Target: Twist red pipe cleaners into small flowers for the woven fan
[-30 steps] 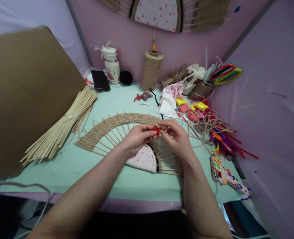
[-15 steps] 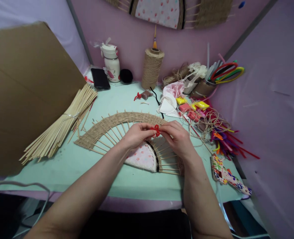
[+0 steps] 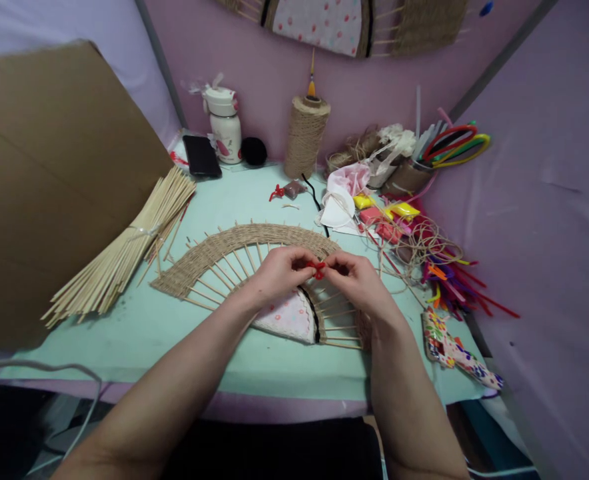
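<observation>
Between my two hands is a small looped piece of red pipe cleaner, bent into a flower or bow shape. My left hand pinches its left side between thumb and fingertips. From the right, my right hand grips the other side the same way. Below them lies a woven fan of twine and thin sticks, flat on the table. Its half-round middle piece is pale with pink dots and edged in black and cream. My hands and wrists hide part of the fan.
A bundle of sticks lies left, against a cardboard sheet. At the back stand a bottle and a twine spool. Clay packets, tangled twine, pipe cleaners and a flower-patterned glue gun lie right.
My hands have moved slightly down with the red pipe cleaner piece. Its loops look turned, and the right-hand fingers are more curled.
</observation>
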The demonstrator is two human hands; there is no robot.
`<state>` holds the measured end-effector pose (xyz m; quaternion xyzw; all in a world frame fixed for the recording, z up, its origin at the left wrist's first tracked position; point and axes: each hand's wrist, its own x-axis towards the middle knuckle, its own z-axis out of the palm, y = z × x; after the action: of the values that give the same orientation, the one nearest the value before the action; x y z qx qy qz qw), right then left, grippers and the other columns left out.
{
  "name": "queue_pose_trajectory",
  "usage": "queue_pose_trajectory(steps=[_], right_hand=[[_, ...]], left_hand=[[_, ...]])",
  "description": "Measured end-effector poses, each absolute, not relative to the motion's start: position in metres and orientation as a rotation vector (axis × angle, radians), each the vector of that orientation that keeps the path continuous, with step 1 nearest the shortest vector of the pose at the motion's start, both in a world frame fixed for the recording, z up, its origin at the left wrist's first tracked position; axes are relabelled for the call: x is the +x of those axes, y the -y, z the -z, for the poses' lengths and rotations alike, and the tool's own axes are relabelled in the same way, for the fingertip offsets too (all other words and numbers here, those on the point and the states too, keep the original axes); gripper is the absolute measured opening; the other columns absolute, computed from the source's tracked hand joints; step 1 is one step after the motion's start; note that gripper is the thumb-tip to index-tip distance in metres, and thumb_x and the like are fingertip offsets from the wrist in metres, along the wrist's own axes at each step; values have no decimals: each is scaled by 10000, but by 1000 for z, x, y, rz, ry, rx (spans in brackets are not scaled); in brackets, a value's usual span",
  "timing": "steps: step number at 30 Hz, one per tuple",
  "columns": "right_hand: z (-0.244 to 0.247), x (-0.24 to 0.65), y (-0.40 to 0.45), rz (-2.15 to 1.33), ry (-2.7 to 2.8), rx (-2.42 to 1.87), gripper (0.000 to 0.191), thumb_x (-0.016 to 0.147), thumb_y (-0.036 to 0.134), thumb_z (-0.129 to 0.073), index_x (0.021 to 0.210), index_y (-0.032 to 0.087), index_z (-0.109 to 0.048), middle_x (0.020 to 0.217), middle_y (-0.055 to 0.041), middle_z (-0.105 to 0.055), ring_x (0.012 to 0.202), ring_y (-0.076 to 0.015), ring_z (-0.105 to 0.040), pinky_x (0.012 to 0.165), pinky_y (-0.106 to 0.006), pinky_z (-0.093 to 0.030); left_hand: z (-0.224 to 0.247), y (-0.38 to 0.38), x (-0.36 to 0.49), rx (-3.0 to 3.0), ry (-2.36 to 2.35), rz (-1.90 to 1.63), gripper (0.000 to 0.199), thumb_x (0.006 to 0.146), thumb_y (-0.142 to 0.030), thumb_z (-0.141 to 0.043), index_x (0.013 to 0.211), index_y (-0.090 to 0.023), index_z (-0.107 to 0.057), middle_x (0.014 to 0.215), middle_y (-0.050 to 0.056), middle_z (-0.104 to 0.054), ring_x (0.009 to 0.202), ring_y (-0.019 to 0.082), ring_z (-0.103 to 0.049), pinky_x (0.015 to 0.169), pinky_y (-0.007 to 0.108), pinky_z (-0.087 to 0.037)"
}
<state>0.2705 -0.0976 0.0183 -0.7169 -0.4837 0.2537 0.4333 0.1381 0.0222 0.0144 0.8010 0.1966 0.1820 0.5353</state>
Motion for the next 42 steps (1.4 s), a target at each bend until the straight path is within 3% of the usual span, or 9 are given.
queue_pose_trajectory(steps=[6,11,15,20,26,33,37,42], right_hand=[[-4,267,89,-897,825,-1725,161,700,326,-630,654,172,-622,538,60,-492,500,-85,-372,483,-222,-252],[-7,262,84,-678,626,-1620,198,696,364,-666,688,168,-636,614,39,-563,503,-78,-373,506,-225,-288],[-4,260,82,-608,631,-1607,206,723,373,-650,683,171,-636,585,41,-554,513,-92,-395,526,-231,-310],[0,258,81,-563,717,-1644,228,730,385,-658,674,164,-648,625,16,-603,600,-127,-493,597,-250,-377],[-5,247,81,-434,810,-1700,188,772,340,-631,710,167,-669,673,-5,-646,640,-145,-542,622,-267,-408],[-4,244,84,-297,977,-1773,187,836,328,-594,746,178,-661,709,-12,-641,659,-150,-545,635,-278,-425],[-5,252,86,-272,1073,-1716,159,852,324,-600,830,188,-680,793,-25,-668,722,-161,-592,672,-285,-462],[-7,262,88,42,1302,-1673,203,892,220,-539,1058,225,-656,1036,-78,-647,926,-194,-609,777,-329,-501]], left_hand=[[-9,-21,139,2098,-466,-561,188,748,-140,-558,838,-179,-718,815,24,-708,767,143,-615,723,257,-444],[-9,-16,144,1764,-735,-680,359,742,-241,-637,1089,-152,-654,937,64,-691,772,144,-616,683,246,-466],[-4,-10,147,1526,-772,-659,325,736,-294,-670,1022,-139,-667,792,49,-692,725,150,-623,669,253,-470],[-3,-6,150,1168,-680,-616,325,673,-277,-739,962,-131,-710,898,91,-744,834,187,-678,753,285,-510],[-7,-6,149,988,-734,-597,311,645,-264,-766,925,-131,-739,902,97,-751,795,171,-688,674,245,-516],[-5,-5,149,935,-729,-614,287,617,-249,-778,882,-141,-762,878,76,-746,722,118,-648,698,238,-510],[-7,-10,149,881,-736,-633,223,593,-230,-792,787,-129,-747,796,71,-734,704,122,-647,662,225,-506],[-10,-17,146,857,-717,-477,184,598,-194,-787,754,-114,-729,749,65,-715,665,111,-643,618,205,-500]])
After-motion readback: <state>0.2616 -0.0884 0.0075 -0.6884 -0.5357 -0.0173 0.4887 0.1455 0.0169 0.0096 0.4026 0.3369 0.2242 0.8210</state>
